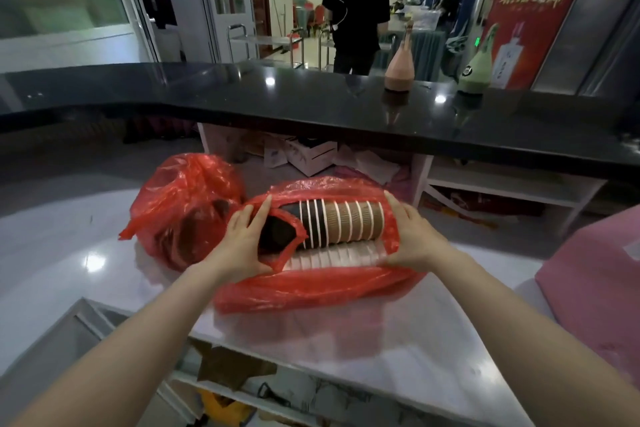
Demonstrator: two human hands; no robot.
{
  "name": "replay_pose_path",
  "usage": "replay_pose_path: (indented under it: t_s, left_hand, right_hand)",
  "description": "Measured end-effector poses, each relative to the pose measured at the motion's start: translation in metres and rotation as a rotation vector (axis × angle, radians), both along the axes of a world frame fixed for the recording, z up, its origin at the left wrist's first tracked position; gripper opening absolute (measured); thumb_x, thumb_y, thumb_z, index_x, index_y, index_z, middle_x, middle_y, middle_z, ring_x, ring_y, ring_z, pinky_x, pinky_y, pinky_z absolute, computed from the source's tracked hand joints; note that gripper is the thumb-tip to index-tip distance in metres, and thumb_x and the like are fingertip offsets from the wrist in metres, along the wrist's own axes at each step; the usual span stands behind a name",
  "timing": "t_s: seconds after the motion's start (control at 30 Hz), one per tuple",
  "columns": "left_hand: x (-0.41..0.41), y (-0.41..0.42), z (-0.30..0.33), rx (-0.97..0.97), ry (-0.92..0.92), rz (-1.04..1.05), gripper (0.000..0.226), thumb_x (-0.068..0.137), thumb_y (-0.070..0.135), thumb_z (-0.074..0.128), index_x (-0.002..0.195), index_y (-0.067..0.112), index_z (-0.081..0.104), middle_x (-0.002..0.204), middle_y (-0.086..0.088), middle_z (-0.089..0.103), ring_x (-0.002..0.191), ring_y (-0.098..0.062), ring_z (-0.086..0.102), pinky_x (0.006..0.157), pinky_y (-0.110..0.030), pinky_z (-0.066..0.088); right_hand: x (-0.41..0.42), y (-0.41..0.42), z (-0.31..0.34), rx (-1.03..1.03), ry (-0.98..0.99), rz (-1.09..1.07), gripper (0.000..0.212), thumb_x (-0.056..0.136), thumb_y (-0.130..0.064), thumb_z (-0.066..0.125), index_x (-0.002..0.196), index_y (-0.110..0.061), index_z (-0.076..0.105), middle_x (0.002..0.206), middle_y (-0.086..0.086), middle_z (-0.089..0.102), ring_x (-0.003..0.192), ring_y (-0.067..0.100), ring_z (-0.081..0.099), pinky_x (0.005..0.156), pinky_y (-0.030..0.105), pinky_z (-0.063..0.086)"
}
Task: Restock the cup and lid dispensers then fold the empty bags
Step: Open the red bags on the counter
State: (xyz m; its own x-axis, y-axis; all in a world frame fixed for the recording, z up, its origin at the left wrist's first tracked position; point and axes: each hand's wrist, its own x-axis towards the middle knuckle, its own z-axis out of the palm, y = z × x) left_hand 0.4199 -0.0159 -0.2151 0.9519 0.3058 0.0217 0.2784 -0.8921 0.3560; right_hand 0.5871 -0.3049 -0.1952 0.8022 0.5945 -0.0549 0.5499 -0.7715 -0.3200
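Observation:
A stack of brown and black paper cups (pixel 341 225) with white rims lies on its side inside an open red plastic bag (pixel 311 288) on the white counter. My left hand (pixel 242 239) grips the stack's left end through the bag's edge. Pressed against the right end is my right hand (pixel 412 236). A second row of white cups or lids (pixel 332 258) lies below the stack in the same bag. Another red bag (pixel 183 208), bulging with dark contents, sits to the left.
A raised black bar top (pixel 311 104) runs across behind, carrying a pink bottle (pixel 400 66) and a green bottle (pixel 476 69). A pink cloth (pixel 595 274) lies at the right. Shelves with boxes sit under the bar. A person stands beyond the bar.

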Motion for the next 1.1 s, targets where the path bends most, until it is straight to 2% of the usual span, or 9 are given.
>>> replay_pose_path:
  t_s: [0.07, 0.2, 0.37, 0.5, 0.6, 0.73, 0.87, 1.0, 1.1]
  left_hand:
    - [0.016, 0.011, 0.003, -0.035, 0.001, -0.018, 0.143, 0.06, 0.027, 0.088, 0.132, 0.058, -0.03, 0.158, -0.003, 0.001, 0.145, -0.029, 0.005, 0.117, -0.047, 0.02]
    - [0.044, 0.023, 0.004, -0.08, 0.052, -0.047, 0.136, 0.061, 0.027, 0.085, 0.137, 0.056, -0.024, 0.152, 0.001, 0.017, 0.136, -0.025, 0.03, 0.107, -0.033, 0.033]
    - [0.083, 0.019, 0.002, -0.071, 0.075, -0.061, 0.133, 0.058, 0.037, 0.086, 0.14, 0.054, -0.017, 0.151, 0.001, 0.015, 0.135, -0.026, 0.03, 0.108, -0.036, 0.035]
    - [0.109, 0.006, 0.002, -0.058, 0.083, -0.079, 0.131, 0.056, 0.037, 0.086, 0.143, 0.051, -0.011, 0.15, -0.003, 0.017, 0.134, -0.031, 0.028, 0.109, -0.043, 0.033]
    - [0.126, -0.001, 0.003, 0.021, 0.072, -0.091, 0.128, 0.056, 0.043, 0.084, 0.145, 0.045, -0.007, 0.149, -0.006, 0.021, 0.135, -0.032, 0.023, 0.11, -0.047, 0.028]
    - [0.139, -0.009, 0.008, 0.161, 0.086, -0.086, 0.128, 0.057, 0.051, 0.08, 0.145, 0.045, -0.012, 0.154, 0.0, 0.013, 0.14, -0.03, 0.01, 0.111, -0.054, 0.018]
    - [0.133, -0.007, 0.017, 0.163, 0.073, -0.116, 0.126, 0.061, 0.053, 0.077, 0.143, 0.046, -0.019, 0.159, 0.005, -0.001, 0.145, -0.024, -0.005, 0.114, -0.054, 0.001]
    - [0.107, 0.004, 0.033, 0.201, -0.02, -0.18, 0.104, 0.074, 0.054, 0.068, 0.147, 0.046, -0.005, 0.16, 0.009, -0.002, 0.145, -0.018, -0.01, 0.114, -0.053, -0.006]
    - [0.079, 0.019, 0.051, 0.193, -0.151, -0.247, 0.085, 0.082, 0.048, 0.065, 0.15, 0.039, 0.014, 0.16, 0.009, 0.008, 0.147, -0.016, 0.0, 0.118, -0.049, 0.005]
  right_hand:
    - [0.017, 0.005, 0.001, -0.021, 0.044, 0.008, 0.129, 0.047, -0.078, 0.069, 0.14, -0.053, -0.016, 0.157, 0.006, 0.019, 0.136, 0.032, 0.036, 0.105, 0.05, 0.039]
    - [0.049, 0.013, -0.004, 0.024, 0.104, 0.019, 0.109, 0.056, -0.096, 0.03, 0.148, -0.042, 0.012, 0.152, 0.005, 0.034, 0.134, 0.027, 0.039, 0.108, 0.047, 0.036]
    - [0.07, -0.004, -0.014, -0.168, 0.091, -0.017, 0.122, 0.042, -0.091, 0.048, 0.147, -0.039, 0.017, 0.155, 0.001, 0.016, 0.138, 0.031, 0.025, 0.107, 0.053, 0.035]
    - [0.072, -0.021, -0.016, -0.19, -0.028, -0.06, 0.115, 0.049, -0.09, 0.051, 0.146, -0.034, 0.024, 0.148, 0.004, 0.024, 0.135, 0.03, 0.023, 0.111, 0.059, 0.022]
    - [0.071, -0.026, -0.009, -0.018, -0.15, -0.127, 0.116, 0.052, -0.087, 0.055, 0.147, -0.032, 0.02, 0.147, 0.001, 0.034, 0.137, 0.027, 0.026, 0.113, 0.061, 0.013]
    - [0.064, -0.02, 0.008, 0.251, -0.247, -0.116, 0.102, 0.063, -0.069, 0.069, 0.146, -0.028, 0.027, 0.147, -0.003, 0.038, 0.14, 0.02, 0.027, 0.117, 0.055, 0.012]
    - [0.052, 0.004, 0.023, 0.16, -0.372, 0.035, 0.08, 0.077, -0.061, 0.064, 0.144, -0.028, 0.035, 0.149, -0.006, 0.038, 0.145, 0.014, 0.018, 0.117, 0.051, 0.001]
    - [0.036, 0.048, 0.036, 0.17, -0.454, 0.122, 0.059, 0.088, -0.052, 0.055, 0.14, -0.024, 0.045, 0.146, -0.005, 0.043, 0.144, 0.015, 0.021, 0.117, 0.047, 0.004]
    - [0.018, 0.09, 0.044, 0.238, -0.433, 0.213, 0.05, 0.089, -0.041, 0.059, 0.135, -0.022, 0.051, 0.142, -0.003, 0.048, 0.142, 0.018, 0.028, 0.117, 0.043, 0.011]
